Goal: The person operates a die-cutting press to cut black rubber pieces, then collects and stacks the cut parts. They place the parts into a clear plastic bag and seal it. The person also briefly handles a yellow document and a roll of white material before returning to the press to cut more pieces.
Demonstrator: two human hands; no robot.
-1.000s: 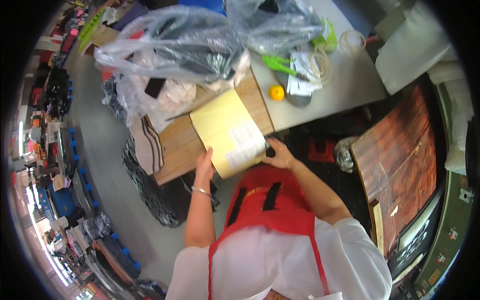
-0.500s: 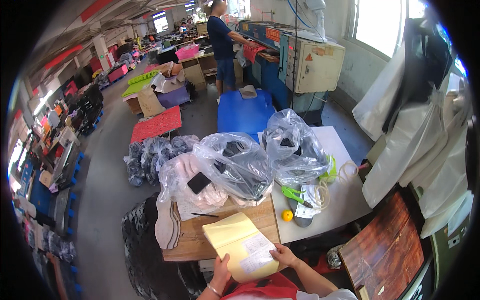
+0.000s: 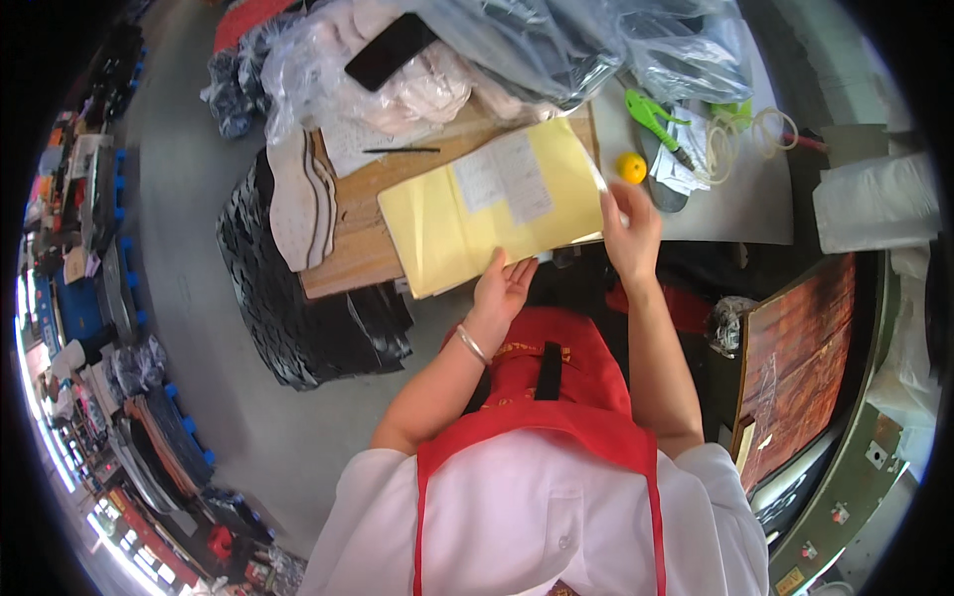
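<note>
Your left hand clasps lower edge of yellow folder, thumb on top; right hand pinches right edge (probably stops sagging)

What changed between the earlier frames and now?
The yellow folder has turned counterclockwise, its long side now running more crosswise. The left hand has moved from its left edge to its near edge; the right hand still holds its right side. Unchanged: black phone on the bagged pink pieces, pen on the wooden board.
</note>
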